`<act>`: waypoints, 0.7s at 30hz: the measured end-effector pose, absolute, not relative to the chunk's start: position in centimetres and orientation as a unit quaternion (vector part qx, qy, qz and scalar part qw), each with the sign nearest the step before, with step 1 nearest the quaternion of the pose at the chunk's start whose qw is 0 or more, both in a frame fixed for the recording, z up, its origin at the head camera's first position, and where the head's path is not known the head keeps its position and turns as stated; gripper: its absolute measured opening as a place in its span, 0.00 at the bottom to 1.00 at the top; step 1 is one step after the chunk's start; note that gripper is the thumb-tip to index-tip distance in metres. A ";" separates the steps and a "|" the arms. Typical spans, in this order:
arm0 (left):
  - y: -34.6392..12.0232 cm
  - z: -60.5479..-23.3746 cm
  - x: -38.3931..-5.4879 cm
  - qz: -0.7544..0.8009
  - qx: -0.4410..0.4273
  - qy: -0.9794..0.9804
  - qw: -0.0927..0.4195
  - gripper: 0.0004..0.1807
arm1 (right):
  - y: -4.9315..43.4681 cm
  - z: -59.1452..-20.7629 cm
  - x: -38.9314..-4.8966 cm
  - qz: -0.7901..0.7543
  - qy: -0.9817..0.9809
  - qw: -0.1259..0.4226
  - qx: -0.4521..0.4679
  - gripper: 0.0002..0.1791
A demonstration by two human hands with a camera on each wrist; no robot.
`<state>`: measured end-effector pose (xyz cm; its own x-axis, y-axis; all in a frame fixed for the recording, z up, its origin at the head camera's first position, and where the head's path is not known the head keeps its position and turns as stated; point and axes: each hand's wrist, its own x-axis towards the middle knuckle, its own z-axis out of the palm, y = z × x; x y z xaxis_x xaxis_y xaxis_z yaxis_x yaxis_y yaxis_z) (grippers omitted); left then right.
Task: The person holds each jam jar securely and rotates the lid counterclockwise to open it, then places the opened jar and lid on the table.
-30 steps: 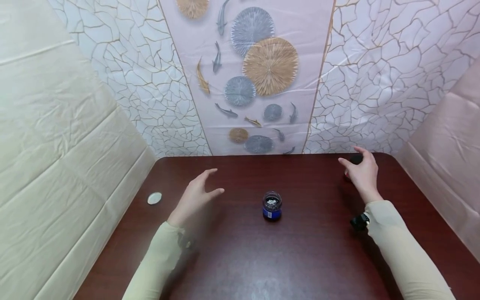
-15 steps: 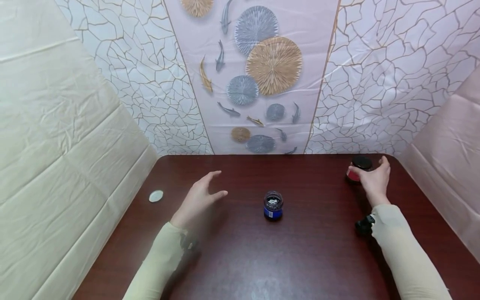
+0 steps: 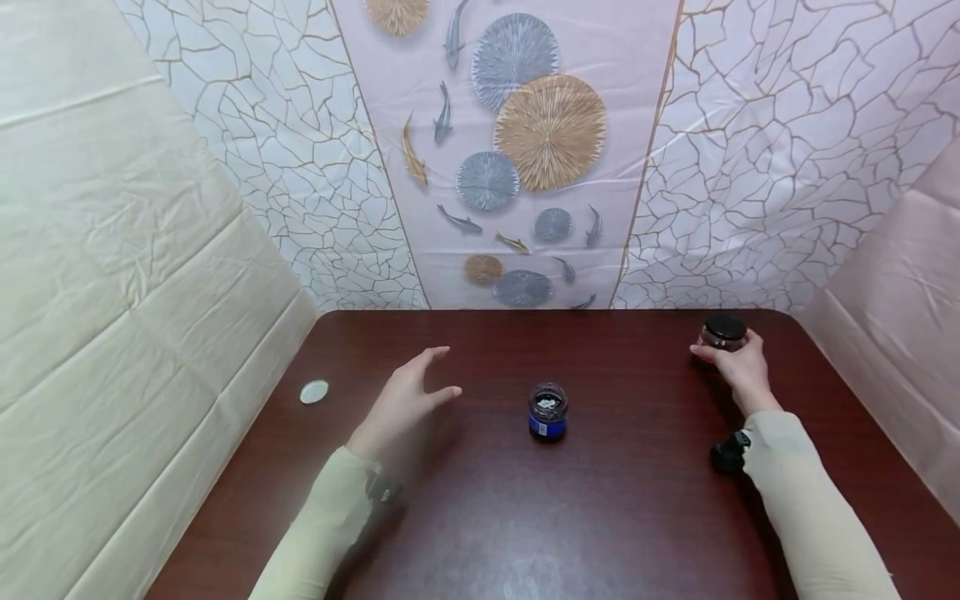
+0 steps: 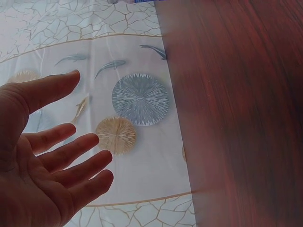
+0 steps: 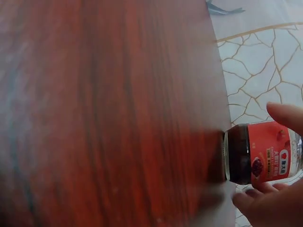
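- Over at the far right corner of the counter (image 3: 480,517), the right hand (image 3: 742,375) is on the red-labelled jar (image 5: 270,153): thumb on one side, fingers curled round the other! How hard they press, I can't tell.
- That jar sits upright beneath its black lid (image 3: 725,326), right up near the patterned backdrop (image 3: 551,133), its red label showing clearly to the right wrist camera.
- Across to the left hand (image 3: 401,404), and it's holding nothing: fingers spread apart, gently bent, thumb well away from them, palm in plain sight from the left wrist.
- Mid-counter, to the right of that hand, stands the blue-labelled jar (image 3: 547,427), mouth open, something white inside.
- And out on the left, near the counter's edge, a pale round disc (image 3: 313,392) lies flat.
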<state>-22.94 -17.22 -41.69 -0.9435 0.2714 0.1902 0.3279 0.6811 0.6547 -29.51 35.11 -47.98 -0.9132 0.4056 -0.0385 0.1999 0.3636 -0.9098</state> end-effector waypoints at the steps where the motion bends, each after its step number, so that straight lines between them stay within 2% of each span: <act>1: -17.2 -41.7 -22.9 -0.363 -0.163 -0.917 0.038 0.38 | 35.1 -48.1 -29.5 0.537 -0.821 0.093 -0.170 0.47; 5: -17.2 -41.6 -22.9 -0.361 -0.159 -0.918 0.035 0.38 | 35.4 -48.5 -29.7 0.536 -0.830 0.089 -0.122 0.25; 6: -17.2 -41.6 -22.8 -0.362 -0.158 -0.918 0.035 0.37 | 35.5 -48.5 -29.8 0.536 -0.831 0.089 -0.120 0.23; 8: -17.2 -41.6 -22.7 -0.364 -0.157 -0.918 0.035 0.37 | 35.6 -48.5 -29.8 0.535 -0.831 0.085 -0.128 0.25; 14: -17.2 -41.7 -22.7 -0.364 -0.159 -0.917 0.038 0.37 | 35.5 -48.5 -29.9 0.528 -0.829 0.070 -0.170 0.45; 21: -17.0 -41.9 -22.7 -0.364 -0.167 -0.915 0.043 0.37 | 35.4 -48.5 -29.7 0.525 -0.829 0.072 -0.178 0.47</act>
<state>-22.71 -17.00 -41.92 -0.9405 0.2744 0.2006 0.3372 0.6796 0.6515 -29.66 35.41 -48.52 -0.9262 0.3710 -0.0675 0.2197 0.3856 -0.8961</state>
